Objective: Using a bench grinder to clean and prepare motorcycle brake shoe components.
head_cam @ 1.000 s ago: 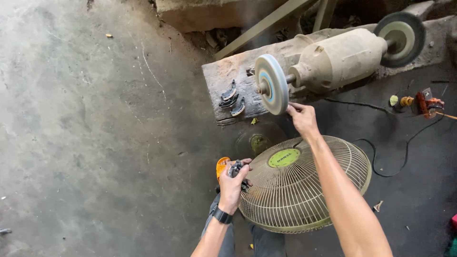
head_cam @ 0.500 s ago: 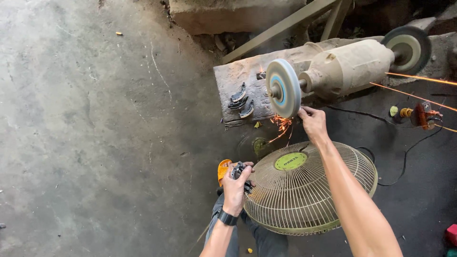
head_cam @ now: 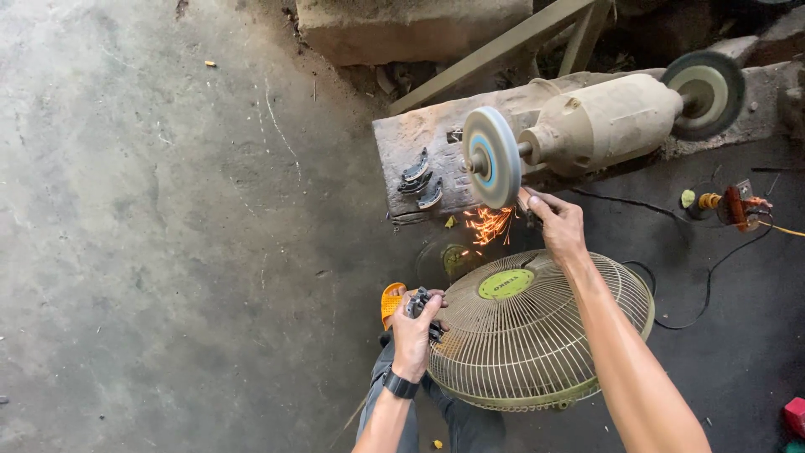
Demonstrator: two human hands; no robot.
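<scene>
My right hand point(head_cam: 557, 225) presses a small piece, mostly hidden by my fingers, against the lower edge of the near grinding wheel point(head_cam: 492, 156) of a dusty bench grinder point(head_cam: 604, 126). Orange sparks point(head_cam: 489, 225) spray down and left from the contact. My left hand point(head_cam: 415, 331), with a black watch on the wrist, grips a handful of small dark metal parts point(head_cam: 418, 302) above my knee. A round cream fan grille with a green centre cap point(head_cam: 537, 331) lies beneath my right forearm.
Curved dark metal pieces point(head_cam: 419, 178) lie on the worn wooden block point(head_cam: 419, 143) that carries the grinder. An orange sandal point(head_cam: 391, 300) sits by my left hand. Black cable point(head_cam: 671, 294) and small parts point(head_cam: 729, 205) lie on the right. Grey concrete floor point(head_cam: 168, 235) spreads left.
My right hand brought the piece up to the wheel's edge and sparks began, growing denser. The view shifted slightly right and down. My left hand stayed in place.
</scene>
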